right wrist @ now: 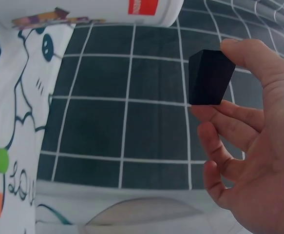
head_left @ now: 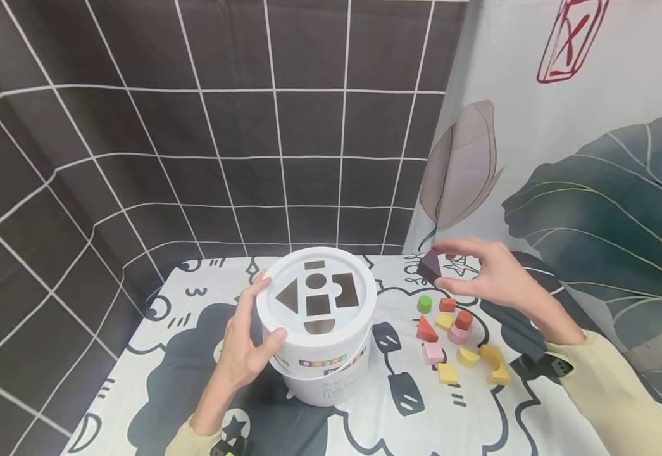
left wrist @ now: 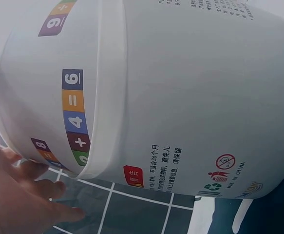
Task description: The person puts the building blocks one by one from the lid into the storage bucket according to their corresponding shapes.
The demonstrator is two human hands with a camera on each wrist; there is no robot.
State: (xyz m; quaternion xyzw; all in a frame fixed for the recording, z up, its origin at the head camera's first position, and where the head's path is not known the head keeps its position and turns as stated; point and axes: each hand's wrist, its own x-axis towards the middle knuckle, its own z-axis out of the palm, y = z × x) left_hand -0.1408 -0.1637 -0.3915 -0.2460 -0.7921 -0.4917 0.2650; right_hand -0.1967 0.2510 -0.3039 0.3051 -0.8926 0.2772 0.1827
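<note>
My right hand [head_left: 493, 272] pinches a dark block [head_left: 430, 266] between thumb and fingertips, raised over the far right of the cloth. In the right wrist view the block [right wrist: 211, 78] shows a tapering face, and the other fingers [right wrist: 217, 183] are loosely bent below it. A white shape-sorting bucket [head_left: 331, 383] stands upright to the left, its white lid [head_left: 367, 297] cut with several shaped holes. My left hand [head_left: 245, 345] rests against the lid's left edge, thumb at the front and fingers extended along the rim. In the left wrist view, fingers [left wrist: 66, 212] spread past the bucket's side.
Several loose blocks lie on the patterned cloth [head_left: 359, 430] right of the bucket, among them a green cylinder [head_left: 424, 304], a red triangle [head_left: 426, 329], a pink block [head_left: 432, 353] and a yellow arch [head_left: 495, 364]. A dark gridded curtain [head_left: 308, 126] hangs behind.
</note>
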